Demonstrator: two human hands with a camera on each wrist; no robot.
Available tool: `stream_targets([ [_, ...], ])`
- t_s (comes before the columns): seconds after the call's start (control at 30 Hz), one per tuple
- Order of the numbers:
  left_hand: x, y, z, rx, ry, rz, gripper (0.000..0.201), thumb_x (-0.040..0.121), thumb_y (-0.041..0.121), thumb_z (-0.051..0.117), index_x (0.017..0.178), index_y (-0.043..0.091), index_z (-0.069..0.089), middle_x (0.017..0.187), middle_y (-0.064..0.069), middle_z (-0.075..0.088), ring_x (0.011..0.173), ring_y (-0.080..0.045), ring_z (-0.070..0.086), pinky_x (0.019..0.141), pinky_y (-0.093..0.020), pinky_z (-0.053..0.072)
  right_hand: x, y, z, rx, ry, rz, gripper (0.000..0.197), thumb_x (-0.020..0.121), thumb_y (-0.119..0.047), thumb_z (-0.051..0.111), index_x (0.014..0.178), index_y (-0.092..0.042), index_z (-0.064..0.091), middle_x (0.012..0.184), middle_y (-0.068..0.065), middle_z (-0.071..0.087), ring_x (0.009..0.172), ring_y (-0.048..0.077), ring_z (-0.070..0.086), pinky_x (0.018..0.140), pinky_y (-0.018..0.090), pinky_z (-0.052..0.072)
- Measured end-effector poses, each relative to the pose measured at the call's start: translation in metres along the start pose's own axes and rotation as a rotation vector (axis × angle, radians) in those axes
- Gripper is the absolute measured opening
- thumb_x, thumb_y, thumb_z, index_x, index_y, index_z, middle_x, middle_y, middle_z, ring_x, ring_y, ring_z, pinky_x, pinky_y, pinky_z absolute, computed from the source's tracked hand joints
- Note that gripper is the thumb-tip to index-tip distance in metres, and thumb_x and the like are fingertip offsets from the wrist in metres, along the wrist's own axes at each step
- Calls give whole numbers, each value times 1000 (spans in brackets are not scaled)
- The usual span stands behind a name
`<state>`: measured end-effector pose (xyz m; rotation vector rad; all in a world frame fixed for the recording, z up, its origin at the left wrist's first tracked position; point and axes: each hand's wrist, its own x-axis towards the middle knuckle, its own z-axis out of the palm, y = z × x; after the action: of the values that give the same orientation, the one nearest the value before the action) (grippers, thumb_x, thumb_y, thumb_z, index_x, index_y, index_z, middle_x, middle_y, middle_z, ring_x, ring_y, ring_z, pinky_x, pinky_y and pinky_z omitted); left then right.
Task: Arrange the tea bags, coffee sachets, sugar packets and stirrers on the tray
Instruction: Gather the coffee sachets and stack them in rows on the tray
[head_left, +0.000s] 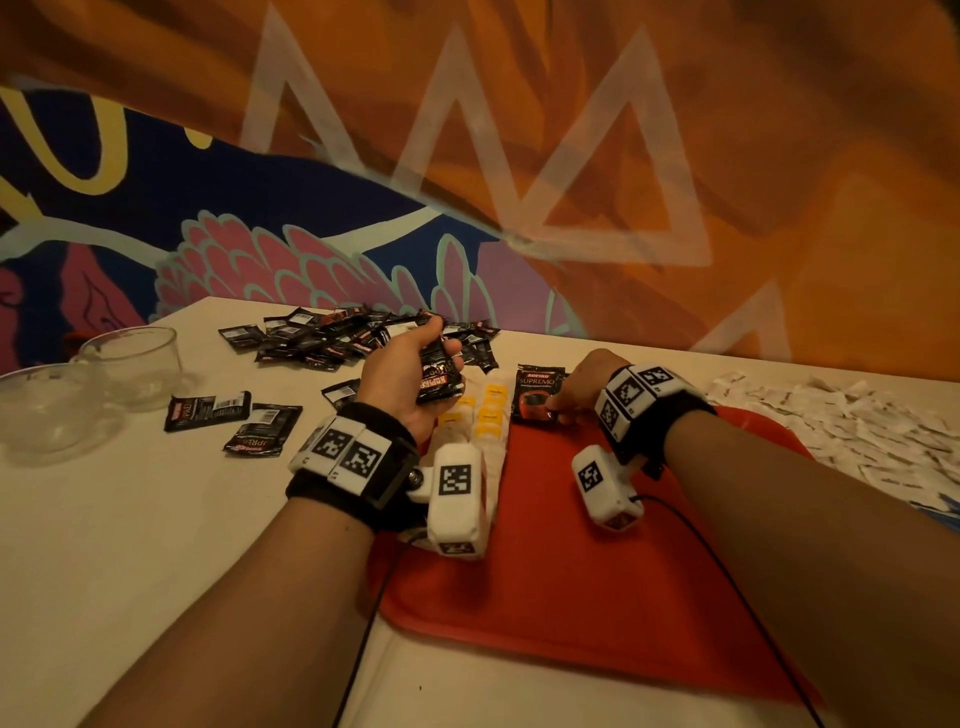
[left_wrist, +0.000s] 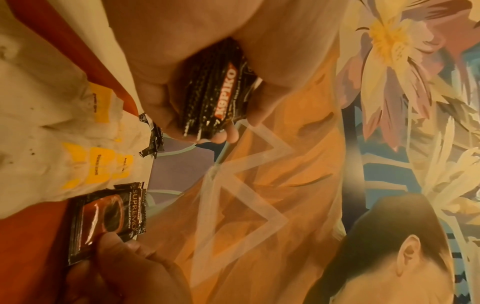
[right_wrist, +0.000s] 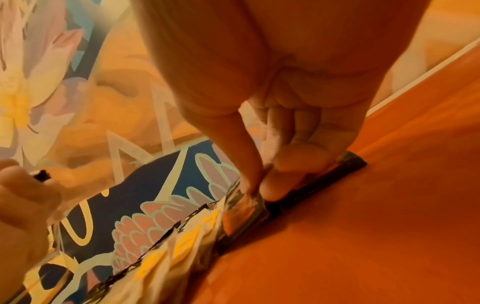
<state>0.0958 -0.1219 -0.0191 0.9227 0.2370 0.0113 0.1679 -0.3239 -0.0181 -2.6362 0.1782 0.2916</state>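
My left hand (head_left: 415, 369) is raised above the table and grips a small stack of black coffee sachets (head_left: 440, 378), whose stacked edges show in the left wrist view (left_wrist: 215, 90). My right hand (head_left: 574, 397) pinches the near corner of one black coffee sachet (head_left: 537, 392) lying at the far edge of the red tray (head_left: 597, 571); thumb and fingers pinch that sachet (right_wrist: 249, 207) in the right wrist view. White tea bags with yellow tags (head_left: 488, 410) lie in rows on the tray's far left. The tea bags (left_wrist: 98, 162) sit beside the held sachet (left_wrist: 109, 216).
A heap of black coffee sachets (head_left: 353, 335) covers the far table, with loose ones (head_left: 208, 410) at the left. Two glass bowls (head_left: 93, 384) stand at the left edge. White sugar packets (head_left: 852, 421) spread over the right. A painted wall rises behind.
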Motion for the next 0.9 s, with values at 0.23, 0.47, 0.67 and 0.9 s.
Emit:
stream_targets([
  [0.23,-2,-1,1,8,5,8,18,94,25,65,108,13,61,78,-2,67,63,-15,62,60,-31,51,5,1,4,-25,31,-19,34,74,-41,84,87,-12,73,73,-1,73,70,15,69,65,30,54],
  [0.47,-5,-2,1,15,-26,-20,17,93,25,60,104,13,60,76,-2,67,63,-16,61,59,-31,49,6,8,2,123,41,-50,36,76,-30,84,100,-5,73,90,9,75,91,25,72,87,42,59],
  [0.67,-11,-2,4,2,-44,-46,23,90,26,49,101,11,64,78,-2,66,62,-16,60,61,-29,48,-8,12,-6,263,29,-95,21,80,-21,81,85,-3,72,82,11,74,76,25,70,81,38,60],
  [0.9,-15,-6,11,121,57,59,23,88,17,74,104,2,69,83,-9,76,71,-21,74,59,-33,57,-59,-18,-10,556,-26,-404,27,79,-34,81,93,-13,70,87,2,71,72,10,65,58,22,48],
])
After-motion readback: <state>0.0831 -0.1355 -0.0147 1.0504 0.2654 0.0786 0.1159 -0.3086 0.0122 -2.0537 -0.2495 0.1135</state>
